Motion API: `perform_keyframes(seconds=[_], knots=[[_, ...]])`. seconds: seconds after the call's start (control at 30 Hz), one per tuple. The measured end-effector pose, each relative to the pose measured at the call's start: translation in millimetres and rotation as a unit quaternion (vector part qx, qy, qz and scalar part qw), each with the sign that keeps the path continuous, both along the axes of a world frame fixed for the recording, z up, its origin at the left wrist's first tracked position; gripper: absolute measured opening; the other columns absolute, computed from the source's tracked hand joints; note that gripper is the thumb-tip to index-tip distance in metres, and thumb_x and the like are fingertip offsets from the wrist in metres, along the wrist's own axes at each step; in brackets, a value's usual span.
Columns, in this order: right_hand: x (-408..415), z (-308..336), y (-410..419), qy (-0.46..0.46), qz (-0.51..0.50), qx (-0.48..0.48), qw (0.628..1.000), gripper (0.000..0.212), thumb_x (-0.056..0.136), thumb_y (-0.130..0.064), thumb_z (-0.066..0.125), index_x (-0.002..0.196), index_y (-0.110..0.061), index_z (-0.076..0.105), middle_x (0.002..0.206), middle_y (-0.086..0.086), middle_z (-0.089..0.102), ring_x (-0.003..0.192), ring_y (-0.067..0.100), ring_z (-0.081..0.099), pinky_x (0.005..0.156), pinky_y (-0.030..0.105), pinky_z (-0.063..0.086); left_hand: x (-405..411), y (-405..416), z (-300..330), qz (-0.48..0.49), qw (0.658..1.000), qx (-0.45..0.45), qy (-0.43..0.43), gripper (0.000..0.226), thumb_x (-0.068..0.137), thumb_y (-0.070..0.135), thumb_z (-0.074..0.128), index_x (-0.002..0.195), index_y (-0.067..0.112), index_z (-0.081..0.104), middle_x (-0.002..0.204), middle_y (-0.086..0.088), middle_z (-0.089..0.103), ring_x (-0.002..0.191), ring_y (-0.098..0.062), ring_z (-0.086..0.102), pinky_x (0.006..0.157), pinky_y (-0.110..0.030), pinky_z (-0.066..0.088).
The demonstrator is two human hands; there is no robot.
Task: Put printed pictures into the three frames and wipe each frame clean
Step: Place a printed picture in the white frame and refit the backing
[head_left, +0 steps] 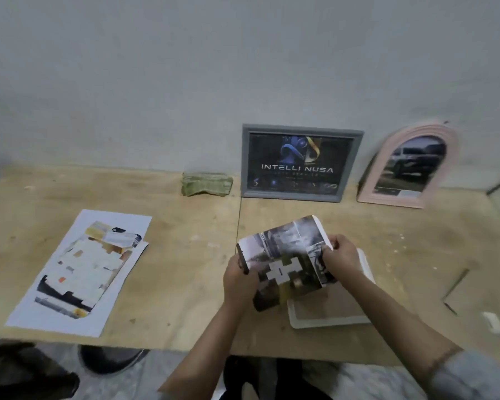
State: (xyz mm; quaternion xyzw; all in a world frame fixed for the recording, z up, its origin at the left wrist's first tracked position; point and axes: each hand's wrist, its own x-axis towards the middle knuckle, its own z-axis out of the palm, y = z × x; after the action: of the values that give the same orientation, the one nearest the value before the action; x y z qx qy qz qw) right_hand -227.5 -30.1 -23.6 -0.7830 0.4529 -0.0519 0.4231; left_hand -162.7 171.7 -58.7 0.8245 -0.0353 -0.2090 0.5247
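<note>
I hold a printed picture [286,255] above the table, its right edge bent over. My left hand [238,280] pinches its left edge and my right hand [342,256] grips the folded right side. Beneath it a white frame [329,317] lies flat on the wooden table [185,255], partly hidden by the picture and my right arm. A grey frame [300,163] with a dark print leans upright against the wall. To its right leans a pink arched frame [409,166] showing a car picture. A folded greenish cloth [207,183] lies at the wall.
Cut printed sheets [84,269] lie on the table's left half. A seam in the tabletop runs down the middle. A dark round stool base [110,359] stands on the floor under the front edge. A small white scrap [495,323] lies at the right.
</note>
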Motion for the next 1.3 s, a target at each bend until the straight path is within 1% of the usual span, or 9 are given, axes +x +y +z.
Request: perform_keyframes(seconds=[0.13, 0.3, 0.4, 0.5, 0.6, 0.73, 0.83, 1.17, 1.3], knots=[[-51.2, 2.1, -7.9, 0.007, -0.037, -0.032, 0.999, 0.023, 0.084, -0.001, 0.049, 0.104, -0.007, 0.058, 0.092, 0.014, 0.062, 0.071, 0.021, 0.050, 0.054, 0.027, 0.036, -24.1, -33.6, 2.9, -0.078, 0.997, -0.007, -0.016, 0.015, 0.087, 0.010, 0.060, 0.098, 0.017, 0.052, 0.088, 0.009, 0.058, 0.082, -0.012, 0.062, 0.060, -0.020, 0.054], [-85.9, -16.0, -17.8, 0.073, -0.036, -0.046, 0.996, 0.043, 0.088, -0.008, 0.053, 0.130, -0.003, 0.046, 0.123, 0.018, 0.042, 0.102, 0.031, 0.051, 0.090, 0.032, 0.040, -44.5, -55.9, -12.8, -0.221, 0.974, 0.042, -0.004, 0.045, 0.079, 0.025, 0.057, 0.123, 0.020, 0.051, 0.121, -0.002, 0.058, 0.096, -0.007, 0.058, 0.072, -0.013, 0.052], [-97.7, -27.0, -23.2, 0.080, -0.004, -0.057, 0.995, 0.043, 0.084, -0.008, 0.056, 0.126, -0.006, 0.048, 0.115, 0.011, 0.037, 0.099, 0.026, 0.047, 0.094, 0.034, 0.041, -56.1, -62.0, -10.9, -0.266, 0.961, 0.047, 0.060, 0.081, 0.080, 0.010, 0.062, 0.150, 0.011, 0.021, 0.147, -0.002, 0.025, 0.089, 0.000, 0.051, 0.058, 0.001, 0.042], [-105.1, -36.9, -26.9, 0.114, 0.038, -0.091, 0.989, 0.051, 0.080, -0.015, 0.063, 0.128, -0.006, 0.049, 0.124, 0.016, 0.039, 0.111, 0.032, 0.046, 0.094, 0.038, 0.043, -65.8, -67.5, -21.5, -0.325, 0.943, 0.049, 0.057, 0.095, 0.071, 0.014, 0.066, 0.149, 0.018, 0.010, 0.151, -0.009, 0.023, 0.104, -0.006, 0.059, 0.084, -0.020, 0.054], [-108.1, -46.6, -29.3, 0.156, 0.088, -0.134, 0.975, 0.059, 0.079, -0.028, 0.064, 0.133, -0.012, 0.046, 0.136, 0.015, 0.035, 0.117, 0.033, 0.042, 0.095, 0.042, 0.044, -65.1, -69.0, -53.7, -0.365, 0.921, 0.134, 0.013, 0.108, 0.063, 0.033, 0.067, 0.148, 0.024, 0.000, 0.157, -0.009, 0.010, 0.127, -0.028, 0.047, 0.108, -0.044, 0.039], [-110.8, -55.5, -36.8, 0.226, 0.171, -0.180, 0.942, 0.076, 0.078, -0.044, 0.061, 0.144, -0.019, 0.033, 0.151, 0.012, 0.018, 0.127, 0.030, 0.035, 0.103, 0.040, 0.038, -72.3, -66.2, -28.3, -0.412, 0.867, 0.265, -0.084, 0.089, 0.078, 0.034, 0.066, 0.147, 0.012, 0.014, 0.158, -0.013, -0.013, 0.147, -0.032, 0.004, 0.116, -0.050, 0.016], [-113.3, -60.5, -39.3, 0.252, 0.206, -0.184, 0.928, 0.080, 0.081, -0.049, 0.058, 0.147, -0.019, 0.025, 0.156, 0.008, 0.006, 0.140, 0.028, 0.019, 0.112, 0.047, 0.023, -70.2, -66.8, -28.6, -0.430, 0.841, 0.304, -0.124, 0.076, 0.084, 0.033, 0.061, 0.145, 0.015, 0.021, 0.159, -0.005, -0.005, 0.147, -0.026, -0.013, 0.114, -0.058, 0.006], [-123.3, -64.0, -50.5, 0.258, 0.268, -0.210, 0.904, 0.077, 0.086, -0.053, 0.048, 0.148, -0.018, 0.018, 0.158, 0.005, -0.002, 0.145, 0.023, 0.001, 0.114, 0.052, 0.015, -60.6, -65.3, -25.3, -0.450, 0.795, 0.362, -0.184, 0.082, 0.080, 0.045, 0.062, 0.146, 0.019, 0.020, 0.157, -0.007, 0.004, 0.147, -0.030, -0.001, 0.113, -0.057, 0.007], [-125.9, -63.4, -53.1, 0.239, 0.273, -0.172, 0.916, 0.078, 0.089, -0.051, 0.049, 0.150, -0.021, 0.012, 0.158, 0.003, -0.008, 0.146, 0.023, -0.005, 0.115, 0.052, 0.005, -61.0, -68.9, -20.0, -0.406, 0.815, 0.353, -0.217, 0.066, 0.083, 0.044, 0.057, 0.139, 0.024, 0.031, 0.148, -0.005, 0.022, 0.139, -0.024, 0.019, 0.112, -0.055, 0.014]])
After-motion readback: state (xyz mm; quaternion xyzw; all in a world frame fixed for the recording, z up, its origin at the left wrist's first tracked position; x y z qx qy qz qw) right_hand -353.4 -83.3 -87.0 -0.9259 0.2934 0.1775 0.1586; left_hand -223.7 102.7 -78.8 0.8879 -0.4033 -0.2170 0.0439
